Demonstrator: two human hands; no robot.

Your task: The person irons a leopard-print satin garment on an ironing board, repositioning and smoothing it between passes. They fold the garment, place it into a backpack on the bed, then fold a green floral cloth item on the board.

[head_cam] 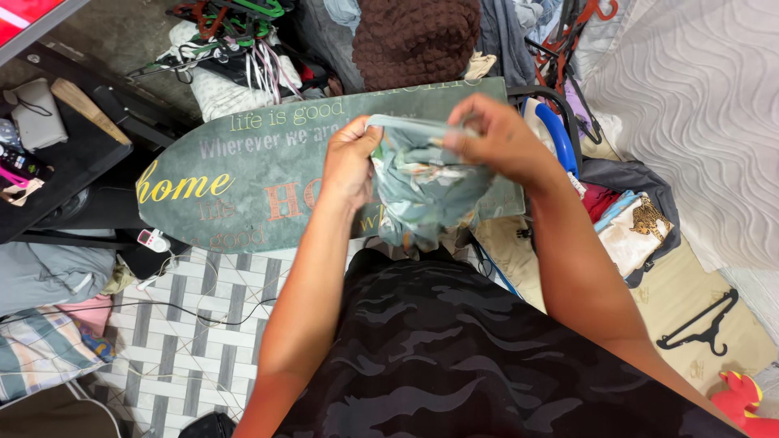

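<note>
Head view, left hand [349, 166], right hand [495, 138], gripping garment [422, 191]

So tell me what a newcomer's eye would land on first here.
At centre, the left hand and right hand grip a bunched grey-green printed garment by its upper edge. Under it lies a green ironing board with lettering on its cover. Behind, a pile of clothes hangers lies beside a brown knitted bundle.

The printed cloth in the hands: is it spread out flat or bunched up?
Bunched up. The grey-green printed cloth hangs in crumpled folds between the left hand and right hand, above the ironing board.
</note>
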